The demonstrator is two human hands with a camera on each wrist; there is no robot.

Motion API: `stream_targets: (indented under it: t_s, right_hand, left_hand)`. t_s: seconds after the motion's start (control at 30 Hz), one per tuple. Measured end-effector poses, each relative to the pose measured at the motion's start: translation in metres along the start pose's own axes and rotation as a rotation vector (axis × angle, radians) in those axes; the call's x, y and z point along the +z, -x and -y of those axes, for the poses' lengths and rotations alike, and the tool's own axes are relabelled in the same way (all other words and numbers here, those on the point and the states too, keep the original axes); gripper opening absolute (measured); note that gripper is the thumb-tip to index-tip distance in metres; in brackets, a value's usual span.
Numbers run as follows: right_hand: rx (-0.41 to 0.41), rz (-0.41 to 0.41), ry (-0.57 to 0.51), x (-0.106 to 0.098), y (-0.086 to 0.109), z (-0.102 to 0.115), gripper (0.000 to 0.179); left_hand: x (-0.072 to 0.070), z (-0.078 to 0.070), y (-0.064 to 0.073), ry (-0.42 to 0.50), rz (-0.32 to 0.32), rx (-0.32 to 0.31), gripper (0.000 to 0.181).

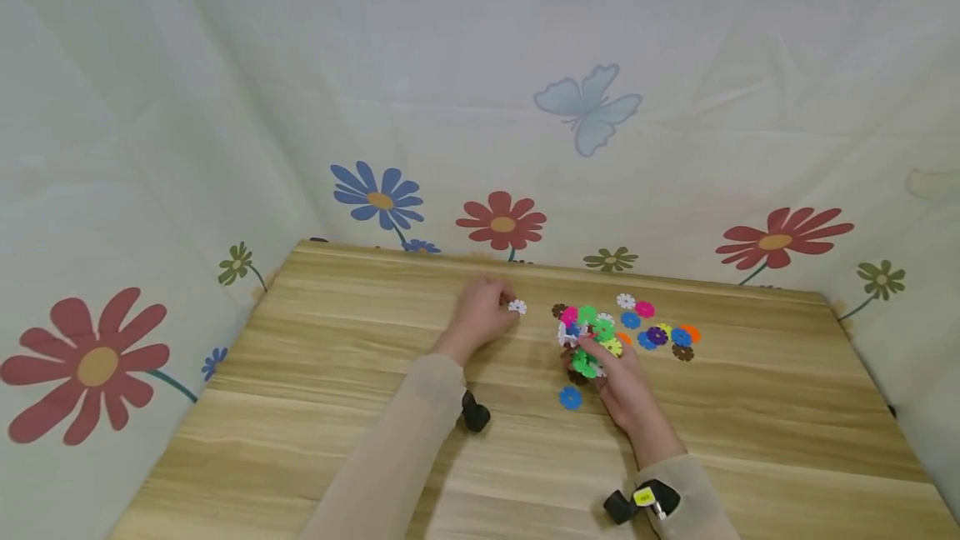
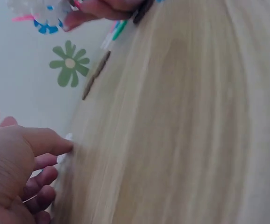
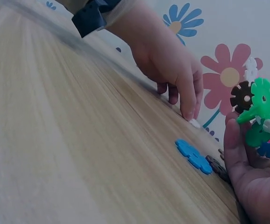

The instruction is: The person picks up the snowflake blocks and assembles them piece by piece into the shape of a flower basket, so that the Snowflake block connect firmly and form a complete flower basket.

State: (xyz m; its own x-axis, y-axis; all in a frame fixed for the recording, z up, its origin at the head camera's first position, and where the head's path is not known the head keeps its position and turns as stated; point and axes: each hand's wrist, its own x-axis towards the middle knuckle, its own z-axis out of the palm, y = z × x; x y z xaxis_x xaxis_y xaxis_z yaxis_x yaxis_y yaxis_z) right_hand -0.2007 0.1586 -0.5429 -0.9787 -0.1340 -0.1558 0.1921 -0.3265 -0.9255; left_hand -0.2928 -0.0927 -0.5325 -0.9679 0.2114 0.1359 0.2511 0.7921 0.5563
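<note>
At the far middle of the table my left hand [image 1: 480,313] pinches a white snowflake disc [image 1: 517,307] between thumb and fingertips, low at the tabletop. The right wrist view has this white disc [image 3: 195,123] under the fingertips. My right hand [image 1: 624,386] holds a cluster of interlocked snowflake discs [image 1: 583,363], with green, white, brown and blue ones showing. That cluster [image 3: 261,105] is raised above the table in the right wrist view; part of it lies hidden behind the hand. A loose blue disc [image 1: 570,397] lies flat just left of the right hand.
Loose discs are scattered beyond and right of the right hand, among them a pink disc [image 1: 644,309], a purple disc [image 1: 657,336] and a brown disc [image 1: 682,352]. A flower-printed curtain [image 1: 450,107] hangs behind the wooden table [image 1: 315,340].
</note>
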Motion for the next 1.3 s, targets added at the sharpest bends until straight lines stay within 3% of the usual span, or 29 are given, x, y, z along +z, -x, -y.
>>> stream_targets:
  t_s: [0.13,0.23,0.33,0.5,0.6,0.77,0.93,1.13,1.3]
  right_hand:
    - [-0.014,-0.003,0.01,0.0,0.0,-0.001,0.023]
    - [-0.016,-0.021,0.011,0.0,0.0,-0.002,0.028]
    - [-0.009,-0.034,0.01,0.0,-0.001,-0.003,0.031]
    - [-0.008,-0.05,0.026,0.0,-0.003,-0.002,0.035]
    - [-0.006,-0.065,0.023,0.0,-0.003,0.0,0.043]
    - [-0.005,-0.07,0.024,0.0,-0.003,-0.001,0.056]
    - [-0.025,-0.056,0.049,0.003,-0.002,-0.003,0.058]
    - [-0.042,-0.064,0.074,0.006,-0.001,-0.003,0.068]
    - [-0.041,-0.079,0.078,0.008,-0.001,-0.002,0.069]
  left_hand:
    - [-0.004,-0.005,0.014,0.123,0.075,-0.007,0.015]
    - [-0.008,-0.01,0.025,0.234,0.095,-0.03,0.012]
    - [-0.009,-0.014,0.037,0.352,0.058,-0.055,0.013]
    - [-0.001,-0.02,0.053,0.546,-0.071,-0.086,0.016]
    - [0.006,-0.026,0.061,0.663,-0.129,-0.079,0.012]
    - [0.017,-0.038,0.07,0.832,-0.173,-0.051,0.009]
    - [0.025,-0.046,0.076,0.881,-0.216,-0.028,0.008]
    - [0.03,-0.054,0.081,0.853,-0.218,0.016,0.009]
    - [0.028,-0.059,0.083,0.828,-0.233,0.01,0.009]
